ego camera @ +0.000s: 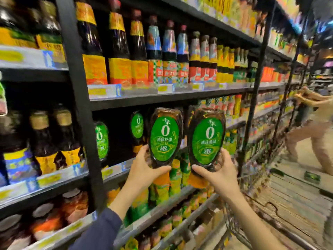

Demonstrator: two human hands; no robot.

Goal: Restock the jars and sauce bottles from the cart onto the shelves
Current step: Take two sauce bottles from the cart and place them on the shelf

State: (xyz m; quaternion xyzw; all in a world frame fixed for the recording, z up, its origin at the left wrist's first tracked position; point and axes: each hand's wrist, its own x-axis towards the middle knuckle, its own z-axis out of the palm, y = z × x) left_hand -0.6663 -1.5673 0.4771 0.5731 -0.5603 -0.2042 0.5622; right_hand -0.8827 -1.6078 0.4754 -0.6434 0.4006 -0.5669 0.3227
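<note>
Shelf-front point(162, 101): L grip point(145, 169) btl point(164, 137), R grip point(219, 175) btl point(207, 140)

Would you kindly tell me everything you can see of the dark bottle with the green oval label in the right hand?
The dark brown, plastic-looking bottle with a green oval label is held upright, broad rounded end up, before the black shelf rack. Its label shows a white 0 and 26. The right hand grips its lower end, thumb in front.

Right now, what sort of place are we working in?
Most likely a supermarket's sauce aisle. Long black shelves are crowded with rows of sauce bottles, yellow price tags run along the shelf edges, and a wire cart stands beside the person.
</note>
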